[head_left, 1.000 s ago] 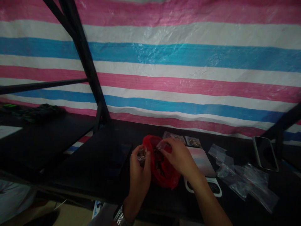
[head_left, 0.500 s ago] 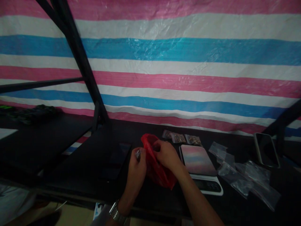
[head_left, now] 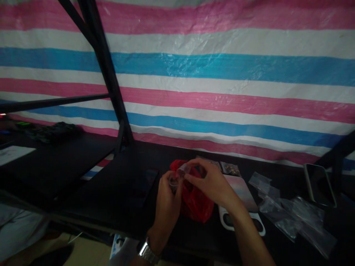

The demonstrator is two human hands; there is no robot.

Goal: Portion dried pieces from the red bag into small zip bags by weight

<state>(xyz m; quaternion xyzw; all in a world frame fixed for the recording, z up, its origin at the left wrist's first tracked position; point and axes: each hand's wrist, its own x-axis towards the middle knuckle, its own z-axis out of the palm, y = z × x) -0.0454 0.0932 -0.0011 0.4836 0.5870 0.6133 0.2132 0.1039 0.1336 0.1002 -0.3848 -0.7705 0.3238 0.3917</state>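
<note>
My left hand (head_left: 168,201) is closed around a small clear plastic cup (head_left: 173,180), its round mouth facing up. In my right hand (head_left: 213,181), pinched between thumb and fingers, is a second small clear cup (head_left: 183,170), tilted towards the first and close to its rim. I cannot make out what either cup contains. Below and behind both hands an open red plastic bag (head_left: 198,205) lies crumpled on the black table. Partly covered by my right forearm is a kitchen scale (head_left: 241,192) with a white base and a shiny plate.
Small zip bags with brown contents (head_left: 230,169) lie behind the scale. Flat clear zip bags (head_left: 302,214) overlap on the right, near a phone (head_left: 320,184). A dark flat device (head_left: 146,184) lies left of my hands. A black metal post (head_left: 108,74) rises before the striped sheet.
My right hand has come out of the red bag with a small clear cup and moved it over to the cup in my left hand. The view has shifted slightly.
</note>
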